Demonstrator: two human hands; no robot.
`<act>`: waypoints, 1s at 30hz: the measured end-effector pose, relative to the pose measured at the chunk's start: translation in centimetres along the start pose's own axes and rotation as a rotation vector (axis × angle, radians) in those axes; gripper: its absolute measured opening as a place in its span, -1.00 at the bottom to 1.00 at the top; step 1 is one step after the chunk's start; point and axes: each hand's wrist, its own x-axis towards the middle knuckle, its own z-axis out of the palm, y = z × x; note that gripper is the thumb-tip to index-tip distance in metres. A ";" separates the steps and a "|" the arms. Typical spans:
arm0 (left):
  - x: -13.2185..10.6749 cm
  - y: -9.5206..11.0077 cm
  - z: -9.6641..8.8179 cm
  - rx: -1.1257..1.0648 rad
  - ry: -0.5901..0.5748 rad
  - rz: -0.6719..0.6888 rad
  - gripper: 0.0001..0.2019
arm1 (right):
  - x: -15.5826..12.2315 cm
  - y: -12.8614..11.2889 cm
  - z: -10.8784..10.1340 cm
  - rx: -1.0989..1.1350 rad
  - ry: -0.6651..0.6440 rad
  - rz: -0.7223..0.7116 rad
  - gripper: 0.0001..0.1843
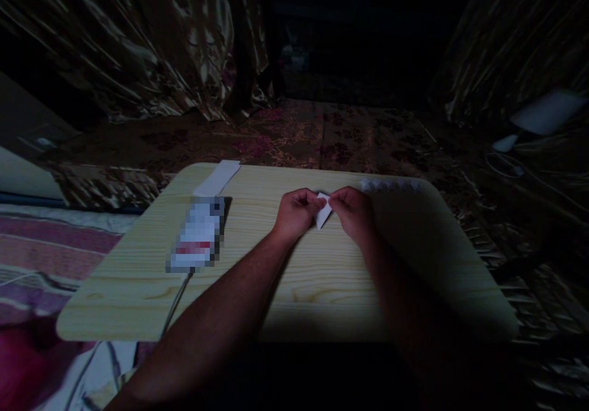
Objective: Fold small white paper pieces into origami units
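Observation:
Between my two hands is a small folded piece of white paper (323, 213), held just above the wooden table. Thumb and fingers of my left hand (298, 213) pinch its left edge. On the other side, my right hand (353, 211) grips the upper right corner with its fingers curled. The paper's lower end tapers to a point toward me. Several small folded paper pieces (390, 185) stand in a row near the table's far right corner. White paper strips (218, 178) lie at the far left edge.
A pixelated phone-like device (197, 234) with a cable (177, 300) lies on the left of the wooden table (322, 294). Patterned curtains (193, 37) hang behind. A white lamp (547, 113) stands at right, and a striped bedcover (41, 251) is at left.

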 end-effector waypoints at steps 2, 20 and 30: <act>0.1 -0.1 -0.1 -0.014 -0.004 0.003 -0.74 | 0.0 0.1 0.0 -0.006 -0.007 -0.010 -0.87; 0.3 -0.9 -0.3 0.072 -0.067 -0.013 -0.75 | 0.2 0.8 -0.4 -0.108 -0.017 0.013 -0.82; 0.5 -1.0 -0.4 0.044 -0.077 -0.012 -0.76 | 0.2 0.7 -0.8 -0.148 -0.049 -0.022 -0.86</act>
